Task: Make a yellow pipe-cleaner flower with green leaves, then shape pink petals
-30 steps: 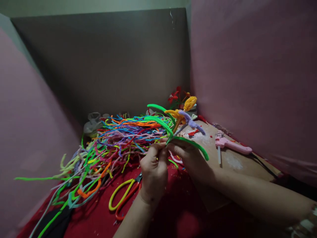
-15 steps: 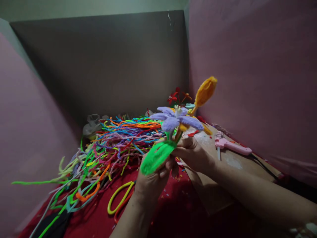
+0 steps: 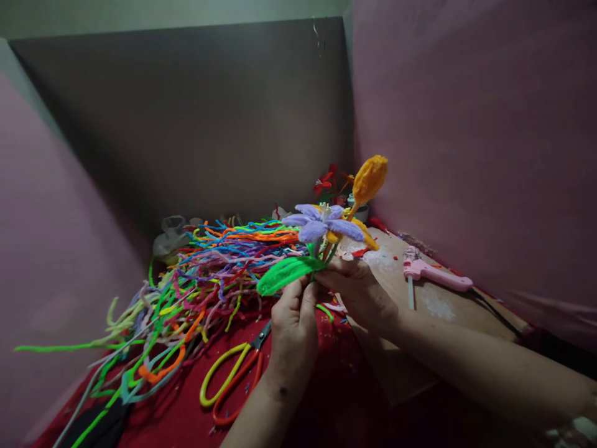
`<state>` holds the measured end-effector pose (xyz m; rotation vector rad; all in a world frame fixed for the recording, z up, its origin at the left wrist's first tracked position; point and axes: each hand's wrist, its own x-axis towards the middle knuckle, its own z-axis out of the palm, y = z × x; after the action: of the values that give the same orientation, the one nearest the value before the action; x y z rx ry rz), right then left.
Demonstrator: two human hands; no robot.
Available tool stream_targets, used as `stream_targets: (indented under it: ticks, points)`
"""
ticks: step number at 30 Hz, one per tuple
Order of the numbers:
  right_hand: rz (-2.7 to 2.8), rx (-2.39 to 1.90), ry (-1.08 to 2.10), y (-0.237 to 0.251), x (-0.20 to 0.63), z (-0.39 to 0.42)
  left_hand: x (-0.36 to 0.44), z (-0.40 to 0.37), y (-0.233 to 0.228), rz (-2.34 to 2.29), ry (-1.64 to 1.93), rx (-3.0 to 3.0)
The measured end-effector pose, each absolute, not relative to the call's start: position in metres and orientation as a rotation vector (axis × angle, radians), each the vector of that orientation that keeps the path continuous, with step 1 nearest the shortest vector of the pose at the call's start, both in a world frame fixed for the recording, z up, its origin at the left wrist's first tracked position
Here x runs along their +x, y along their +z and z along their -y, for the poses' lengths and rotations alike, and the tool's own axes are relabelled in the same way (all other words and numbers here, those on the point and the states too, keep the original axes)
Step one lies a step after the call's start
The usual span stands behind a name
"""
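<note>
**Pipe-cleaner flower stem, held in both my hands**

Item 1. My left hand [image 3: 293, 320]: fingertips pinched together on the base of the green leaf [image 3: 284, 275], where it meets the stem. Half a second ago this hand was higher, with the leaf lying broad across its fingers; now it is lower and the leaf juts out to the left, edge-on.

Item 2. My right hand [image 3: 361, 292]: fingers closed round the bunched stems just beside the left fingertips. The bunch has dropped slightly since the earlier frame.

Item 3. Purple flower [image 3: 321, 223], open, directly above both hands. Orange bud [image 3: 369, 178] behind it, tilted up to the right, lower than before.

Item 4. Loose pipe cleaners [image 3: 209, 267], mixed colours, heaped on the red cloth [image 3: 186, 410] to the left.

Item 5. Scissors [image 3: 233, 373], yellow and orange handles, on the cloth beside my left wrist.

Item 6. Pink glue gun [image 3: 436, 274], lying on the brown board [image 3: 443, 305], right.

Item 7. Small pot [image 3: 360, 211] at the back; red flowers [image 3: 326, 182] by it, whether inside I cannot tell.
</note>
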<state>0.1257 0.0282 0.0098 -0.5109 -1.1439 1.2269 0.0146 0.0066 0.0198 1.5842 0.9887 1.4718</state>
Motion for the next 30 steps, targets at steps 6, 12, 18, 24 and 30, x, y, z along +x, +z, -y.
stream_targets:
  ticks: [6,12,18,24,30]
  points:
    - [1.282,-0.38,1.3,0.013,0.126,-0.025,0.007,-0.012,0.021,-0.901,1.376,1.573]
    - [1.389,-0.36,1.418,0.012,0.134,-0.031,0.003,-0.016,0.02,-0.644,1.212,1.232]
    - [1.47,-0.374,1.496,0.016,0.153,-0.04,0.007,-0.011,0.022,-0.403,1.023,0.966]
    - [1.553,-0.437,1.464,0.019,0.16,-0.041,0.008,-0.012,0.017,-0.299,0.93,0.928]
    - [1.476,-0.493,1.489,0.018,0.158,-0.037,0.01,-0.013,0.009,-0.188,0.855,0.841]
